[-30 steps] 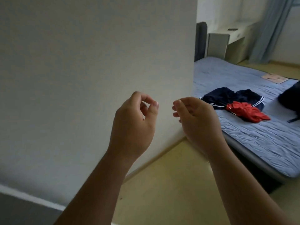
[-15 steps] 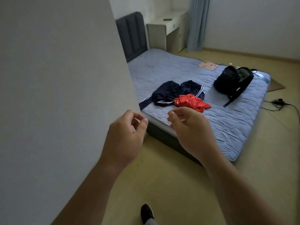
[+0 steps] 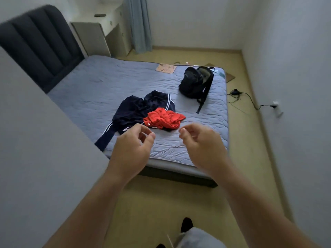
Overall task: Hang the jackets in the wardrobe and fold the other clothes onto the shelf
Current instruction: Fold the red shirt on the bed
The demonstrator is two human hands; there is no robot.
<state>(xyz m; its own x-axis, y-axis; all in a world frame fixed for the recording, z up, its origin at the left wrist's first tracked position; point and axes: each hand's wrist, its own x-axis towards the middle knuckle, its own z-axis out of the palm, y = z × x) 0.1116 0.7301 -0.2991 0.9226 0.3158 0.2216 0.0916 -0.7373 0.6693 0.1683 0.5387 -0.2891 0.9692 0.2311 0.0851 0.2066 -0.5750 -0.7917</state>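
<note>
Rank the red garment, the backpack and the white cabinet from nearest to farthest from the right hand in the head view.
1. Red garment, on the bed, just beyond the right hand.
2. Backpack, farther along the bed's right side.
3. White cabinet, past the bed by the headboard.

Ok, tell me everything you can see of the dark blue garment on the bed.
The dark blue garment lies crumpled and unfolded on the quilted blue bed. It looks like thin, smooth sportswear with white stripes along its seams. One long part, a sleeve or leg, trails to the near-left mattress edge. The red garment lies bunched partly over its right side as seen. The black backpack sits apart from it. The left hand and right hand hold nothing.
</note>
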